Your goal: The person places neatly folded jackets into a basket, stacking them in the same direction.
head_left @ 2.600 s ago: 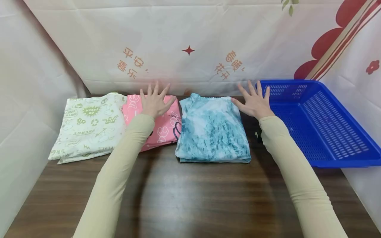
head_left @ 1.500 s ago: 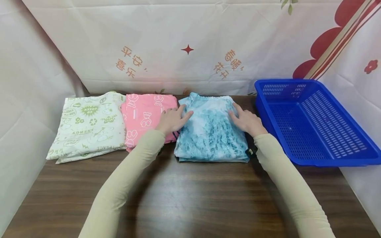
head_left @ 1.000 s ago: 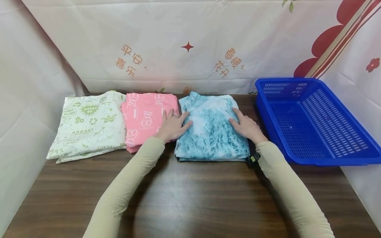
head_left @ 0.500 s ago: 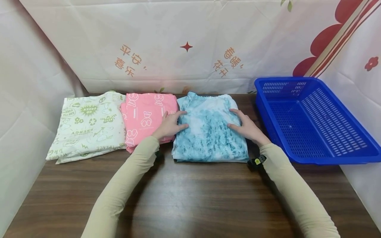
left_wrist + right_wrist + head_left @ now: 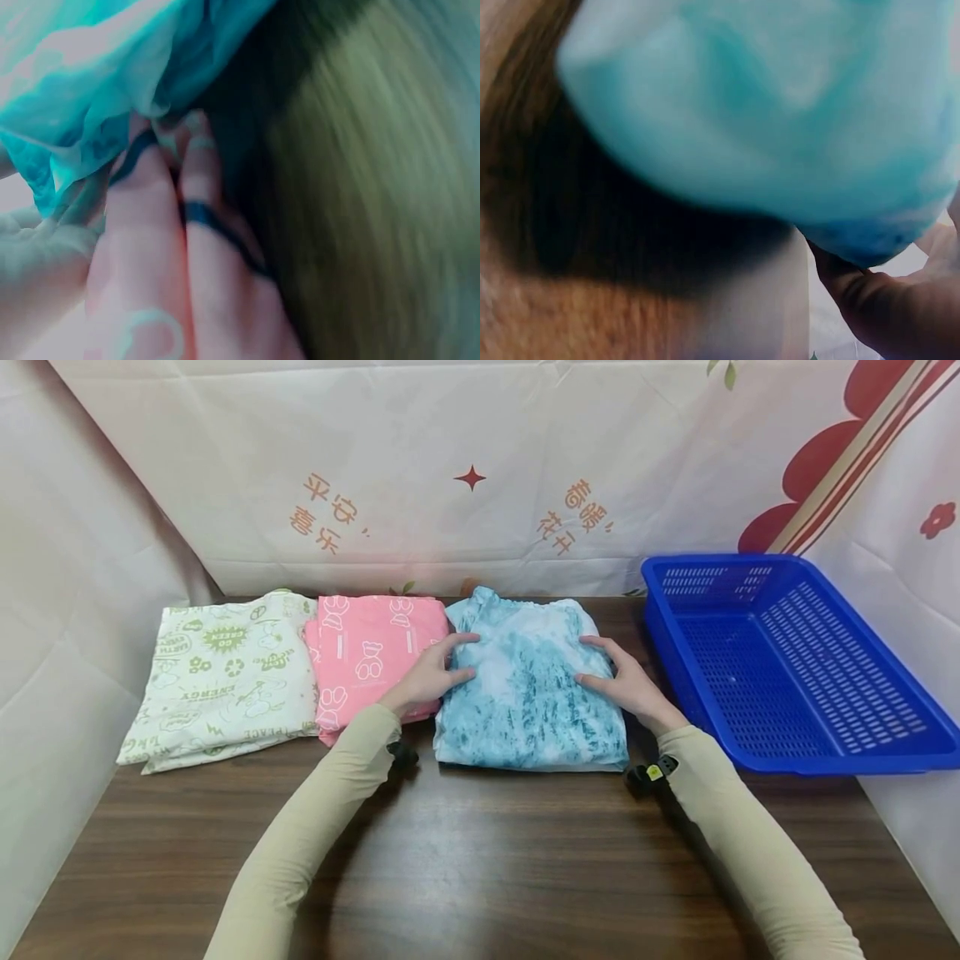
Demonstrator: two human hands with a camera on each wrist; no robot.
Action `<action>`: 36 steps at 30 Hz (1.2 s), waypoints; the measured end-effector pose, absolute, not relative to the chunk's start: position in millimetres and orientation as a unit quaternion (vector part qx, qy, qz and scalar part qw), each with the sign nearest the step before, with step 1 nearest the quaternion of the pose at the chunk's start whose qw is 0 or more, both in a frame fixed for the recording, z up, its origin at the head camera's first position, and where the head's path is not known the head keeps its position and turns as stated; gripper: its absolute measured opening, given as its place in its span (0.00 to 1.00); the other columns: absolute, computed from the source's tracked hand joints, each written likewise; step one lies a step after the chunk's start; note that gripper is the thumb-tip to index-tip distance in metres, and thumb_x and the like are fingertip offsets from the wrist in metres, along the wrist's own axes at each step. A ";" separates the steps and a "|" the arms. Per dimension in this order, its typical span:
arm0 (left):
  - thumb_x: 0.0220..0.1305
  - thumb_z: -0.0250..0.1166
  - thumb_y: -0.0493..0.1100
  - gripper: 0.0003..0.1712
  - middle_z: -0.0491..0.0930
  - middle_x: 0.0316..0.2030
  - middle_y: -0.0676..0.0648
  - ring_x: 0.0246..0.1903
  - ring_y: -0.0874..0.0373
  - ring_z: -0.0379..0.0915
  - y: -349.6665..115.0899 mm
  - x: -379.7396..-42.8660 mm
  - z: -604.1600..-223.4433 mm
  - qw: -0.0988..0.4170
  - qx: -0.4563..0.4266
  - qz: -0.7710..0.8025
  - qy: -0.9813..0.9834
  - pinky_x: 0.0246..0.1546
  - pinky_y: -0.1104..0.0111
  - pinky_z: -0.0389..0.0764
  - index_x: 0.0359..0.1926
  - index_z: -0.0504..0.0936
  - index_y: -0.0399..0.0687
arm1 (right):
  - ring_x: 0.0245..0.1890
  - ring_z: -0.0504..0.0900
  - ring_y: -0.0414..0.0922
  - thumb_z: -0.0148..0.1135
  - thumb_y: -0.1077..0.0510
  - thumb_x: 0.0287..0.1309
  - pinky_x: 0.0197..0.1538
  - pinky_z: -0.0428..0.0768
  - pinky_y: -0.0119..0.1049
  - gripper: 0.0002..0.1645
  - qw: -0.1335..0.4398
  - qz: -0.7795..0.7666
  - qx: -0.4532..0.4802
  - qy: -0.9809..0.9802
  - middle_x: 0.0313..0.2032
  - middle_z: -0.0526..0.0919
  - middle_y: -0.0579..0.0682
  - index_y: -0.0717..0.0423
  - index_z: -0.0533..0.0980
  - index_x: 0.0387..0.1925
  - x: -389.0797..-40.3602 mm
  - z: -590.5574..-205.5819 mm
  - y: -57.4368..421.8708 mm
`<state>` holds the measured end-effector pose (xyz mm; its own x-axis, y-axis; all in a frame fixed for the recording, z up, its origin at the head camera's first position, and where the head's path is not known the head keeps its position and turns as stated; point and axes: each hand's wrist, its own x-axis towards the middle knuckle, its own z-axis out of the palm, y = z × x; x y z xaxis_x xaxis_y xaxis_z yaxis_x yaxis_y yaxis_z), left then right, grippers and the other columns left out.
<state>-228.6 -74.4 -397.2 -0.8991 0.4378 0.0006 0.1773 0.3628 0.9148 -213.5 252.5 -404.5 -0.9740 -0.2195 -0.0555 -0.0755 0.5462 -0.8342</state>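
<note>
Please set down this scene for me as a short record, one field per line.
left hand: grips the left side of the blue-and-white cloth
right hand: grips the right side of the same cloth
pink cloth: folded, just left of the blue-and-white cloth
green-printed white cloth: folded, at the far left
blue basket: perforated, on the right
table: brown, wood-grained
</note>
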 end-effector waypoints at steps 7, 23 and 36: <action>0.66 0.61 0.33 0.32 0.52 0.71 0.46 0.61 0.52 0.53 -72.6 -228.0 -400.6 0.155 0.173 0.613 0.755 0.61 0.57 0.60 0.69 0.65 0.52 | 0.66 0.58 0.57 0.64 0.56 0.63 0.62 0.61 0.58 0.40 0.069 -0.490 -0.080 0.865 0.72 0.53 0.57 0.49 0.58 0.72 -209.3 -401.3 252.3; 0.67 0.62 0.40 0.30 0.56 0.68 0.48 0.56 0.53 0.59 -78.0 -228.8 -397.4 0.186 0.159 0.646 0.724 0.55 0.59 0.68 0.68 0.68 0.57 | 0.63 0.62 0.58 0.64 0.57 0.62 0.57 0.67 0.55 0.39 0.069 -0.518 -0.055 0.851 0.71 0.53 0.56 0.47 0.59 0.72 -201.2 -391.4 253.9; 0.67 0.62 0.39 0.31 0.60 0.64 0.44 0.54 0.49 0.66 -82.9 -228.9 -387.4 0.226 0.166 0.686 0.671 0.49 0.58 0.75 0.69 0.66 0.54 | 0.60 0.63 0.55 0.65 0.57 0.61 0.56 0.67 0.48 0.38 0.054 -0.531 -0.033 0.845 0.69 0.57 0.57 0.47 0.61 0.70 -188.4 -366.9 250.8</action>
<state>-228.9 -82.9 -387.4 -0.8426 0.5331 -0.0763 -0.0879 0.0036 0.9961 -188.4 250.8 -366.9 -0.9921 -0.1124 -0.0561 0.0017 0.4345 -0.9007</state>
